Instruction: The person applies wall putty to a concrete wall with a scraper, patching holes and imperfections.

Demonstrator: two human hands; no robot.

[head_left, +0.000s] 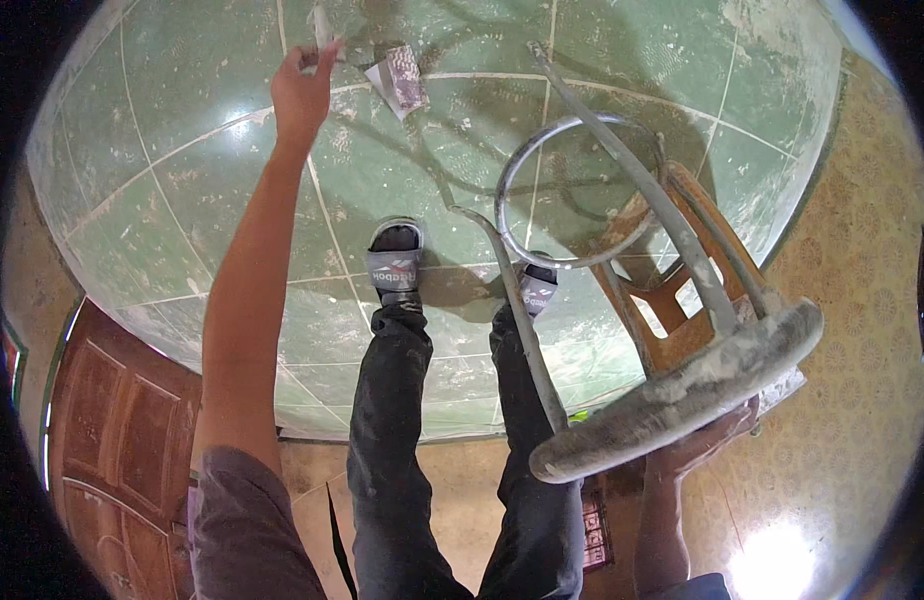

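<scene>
My left hand [302, 88] reaches out at the upper left, fingers closed in a pinch. A pale, narrow strip [322, 24] shows at its fingertips; its kind is not clear. At the right, my right hand [704, 438] grips the edge of a round stool's dusty seat, its fingers partly hidden behind the seat. The metal stool [682, 390] is tilted, its grey legs pointing away from me and a metal ring joining them. Close to my left hand, a small speckled box-like block [406, 78] lies on the floor with a white flap or sheet beside it.
An orange-brown plastic stool [672, 318] stands behind the metal stool's legs. Green floor tiles [212, 210] are spattered with white dust. My sandalled feet [395, 262] are between the stool and my left arm. A brown wooden door [117, 400] is at the left.
</scene>
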